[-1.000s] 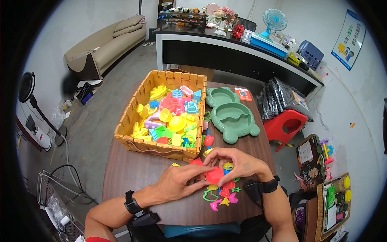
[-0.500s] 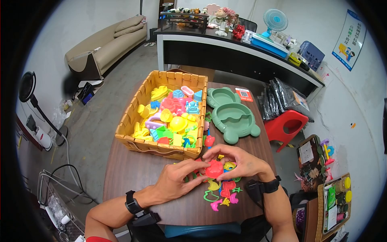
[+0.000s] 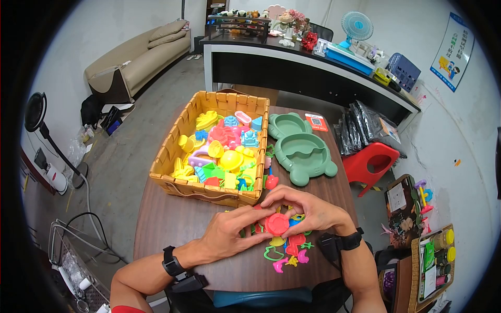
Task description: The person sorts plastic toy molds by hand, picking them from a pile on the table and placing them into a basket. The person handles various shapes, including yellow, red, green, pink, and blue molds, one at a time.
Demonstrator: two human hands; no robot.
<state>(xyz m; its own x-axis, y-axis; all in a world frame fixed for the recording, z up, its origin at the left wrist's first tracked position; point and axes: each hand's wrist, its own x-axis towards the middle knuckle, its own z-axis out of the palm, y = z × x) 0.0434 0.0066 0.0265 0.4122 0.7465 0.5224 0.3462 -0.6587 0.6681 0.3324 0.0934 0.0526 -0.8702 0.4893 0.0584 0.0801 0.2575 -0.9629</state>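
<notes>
A small red round plastic toy piece (image 3: 277, 224), which looks like a mould or cup, is held over the table between both hands. My left hand (image 3: 236, 227) grips its left side, fingertips and thumb closed on the edge. From the upper right, my right hand (image 3: 309, 209) curls its fingers round the piece. Under and below the hands lies a pile of small plastic shapes: a red cutter (image 3: 295, 243), a green outline cutter (image 3: 272, 253) and pink pieces (image 3: 278, 266) among them. Part of the pile is hidden by the hands.
Just beyond the hands stands a woven basket (image 3: 156, 175) full of colourful plastic toys. Green bear-shaped divided plates (image 3: 298, 176) lie to its right on the brown wooden table (image 3: 172, 229). A red plastic chair (image 3: 371, 163) with black bags is beyond the right edge.
The red piece has been turned in my fingers, so a rounder face with a ring now shows. Both hands stay in nearly the same place.
</notes>
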